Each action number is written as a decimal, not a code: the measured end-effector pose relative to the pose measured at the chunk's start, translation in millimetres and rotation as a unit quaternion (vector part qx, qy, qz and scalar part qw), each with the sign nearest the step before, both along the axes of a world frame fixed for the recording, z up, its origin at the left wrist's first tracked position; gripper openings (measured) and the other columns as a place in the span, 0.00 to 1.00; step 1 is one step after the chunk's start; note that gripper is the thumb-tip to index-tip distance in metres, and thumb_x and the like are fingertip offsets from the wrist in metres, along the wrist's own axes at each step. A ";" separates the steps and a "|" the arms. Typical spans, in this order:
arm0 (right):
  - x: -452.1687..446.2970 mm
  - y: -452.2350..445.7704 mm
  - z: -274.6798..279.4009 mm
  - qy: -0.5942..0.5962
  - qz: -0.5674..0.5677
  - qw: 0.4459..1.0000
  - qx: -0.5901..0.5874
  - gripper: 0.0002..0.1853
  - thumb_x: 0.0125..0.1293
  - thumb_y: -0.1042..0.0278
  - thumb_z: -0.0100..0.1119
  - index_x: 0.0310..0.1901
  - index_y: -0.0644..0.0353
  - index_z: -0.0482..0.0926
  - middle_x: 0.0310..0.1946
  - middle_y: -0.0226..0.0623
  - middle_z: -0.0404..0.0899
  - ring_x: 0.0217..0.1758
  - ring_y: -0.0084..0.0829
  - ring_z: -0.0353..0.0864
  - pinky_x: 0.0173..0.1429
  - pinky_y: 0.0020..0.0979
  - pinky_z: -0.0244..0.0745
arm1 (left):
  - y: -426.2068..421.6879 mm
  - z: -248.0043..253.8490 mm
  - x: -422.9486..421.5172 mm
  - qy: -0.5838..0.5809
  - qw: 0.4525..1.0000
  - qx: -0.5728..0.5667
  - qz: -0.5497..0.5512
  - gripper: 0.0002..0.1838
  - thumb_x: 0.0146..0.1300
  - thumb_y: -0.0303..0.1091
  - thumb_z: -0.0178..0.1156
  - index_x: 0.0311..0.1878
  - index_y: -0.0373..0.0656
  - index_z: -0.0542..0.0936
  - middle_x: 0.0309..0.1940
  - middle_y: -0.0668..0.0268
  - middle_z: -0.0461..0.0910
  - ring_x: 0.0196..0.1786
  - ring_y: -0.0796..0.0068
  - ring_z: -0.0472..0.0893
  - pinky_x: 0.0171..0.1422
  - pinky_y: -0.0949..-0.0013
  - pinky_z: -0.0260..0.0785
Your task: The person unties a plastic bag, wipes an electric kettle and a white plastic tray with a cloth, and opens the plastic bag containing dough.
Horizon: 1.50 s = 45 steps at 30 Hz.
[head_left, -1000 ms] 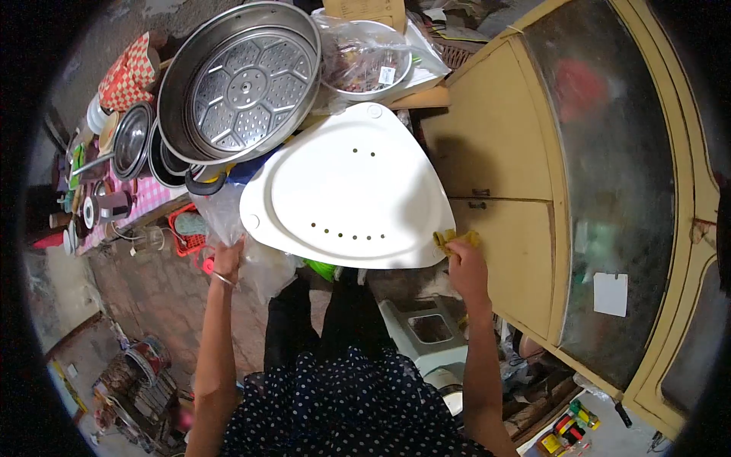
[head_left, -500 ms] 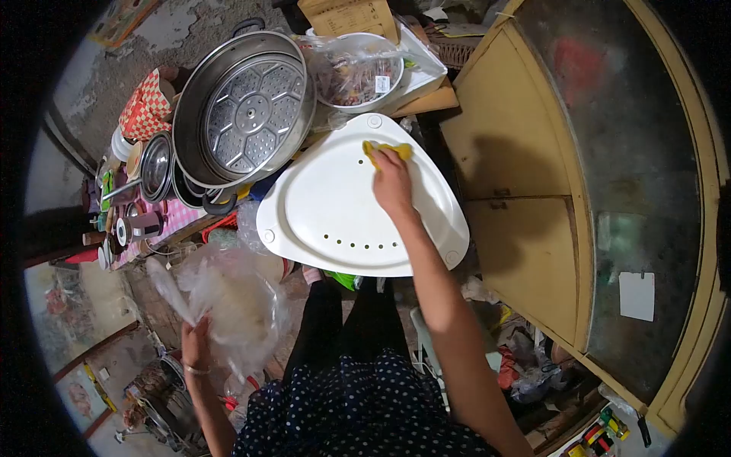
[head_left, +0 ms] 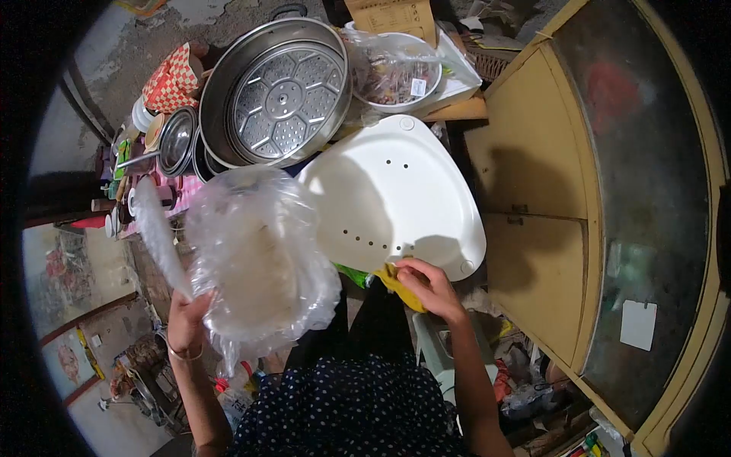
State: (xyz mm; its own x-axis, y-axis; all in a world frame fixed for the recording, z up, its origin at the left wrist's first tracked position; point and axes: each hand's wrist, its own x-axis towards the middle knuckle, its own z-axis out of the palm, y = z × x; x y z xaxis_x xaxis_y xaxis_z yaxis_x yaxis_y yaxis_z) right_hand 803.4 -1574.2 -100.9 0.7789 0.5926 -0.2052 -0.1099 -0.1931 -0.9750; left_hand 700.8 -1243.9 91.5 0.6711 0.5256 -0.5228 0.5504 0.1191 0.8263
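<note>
My left hand [head_left: 188, 324] is closed on a clear plastic bag [head_left: 263, 266] with something pale inside that I cannot make out. The bag hangs over the left part of a white plastic top [head_left: 426, 190], which has rounded corners, a raised rim and several small holes. At the near edge of that top, my right hand [head_left: 432, 289] grips a crumpled yellow cloth [head_left: 401, 289]. A long, whitish twisted end of plastic [head_left: 158, 228] sticks up from my left hand.
A large steel steamer pot [head_left: 283, 99] stands at the back left, beside a small lidded pan [head_left: 179, 141]. Behind the white top is a white basin [head_left: 403, 76] covered in plastic. Yellow cupboard doors [head_left: 537, 259] line the right. A pale green stool [head_left: 445, 354] stands below.
My right hand has drawn the yellow cloth from the far part of the white top to its near edge. My left hand has raised the plastic bag up and rightward, over the top's left side.
</note>
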 end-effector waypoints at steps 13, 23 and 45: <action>-0.9 7.6 42.8 0.170 0.003 0.981 -0.089 0.14 0.61 0.61 0.50 0.33 0.66 0.76 0.23 0.27 0.74 0.26 0.16 0.67 0.30 0.21 0.65 | -47.2 -16.8 69.4 -0.030 0.982 -0.097 -0.160 0.19 0.53 0.27 0.59 0.49 0.35 0.70 0.40 0.67 0.75 0.43 0.78 0.73 0.48 0.72 0.64; -9.6 -49.7 9.8 0.165 -0.146 0.972 -0.080 0.12 0.61 0.67 0.50 0.33 0.70 0.75 0.26 0.26 0.74 0.31 0.17 0.68 0.40 0.22 0.65 | -35.0 -26.7 69.1 -0.089 0.961 -0.254 -0.069 0.20 0.58 0.27 0.53 0.54 0.35 0.65 0.46 0.62 0.73 0.45 0.73 0.75 0.48 0.67 0.68; 2.2 -75.1 112.1 0.127 -0.169 0.945 -0.250 0.31 0.51 0.45 0.58 0.48 0.64 0.70 0.30 0.45 0.78 0.35 0.33 0.79 0.39 0.32 0.73 | -88.5 -94.0 98.5 0.004 0.957 -0.186 -0.221 0.16 0.60 0.35 0.54 0.46 0.33 0.72 0.39 0.63 0.76 0.40 0.77 0.75 0.45 0.72 0.67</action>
State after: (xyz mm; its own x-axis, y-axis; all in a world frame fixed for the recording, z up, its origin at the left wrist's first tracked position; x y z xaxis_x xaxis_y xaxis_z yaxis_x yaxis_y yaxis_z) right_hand 805.7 -1649.3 11.1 0.7942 0.0991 -0.5995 -0.4654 -0.5352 -0.7050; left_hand 799.2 -1332.3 -2.5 0.7802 -0.0328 -0.6246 0.6211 0.1586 0.7675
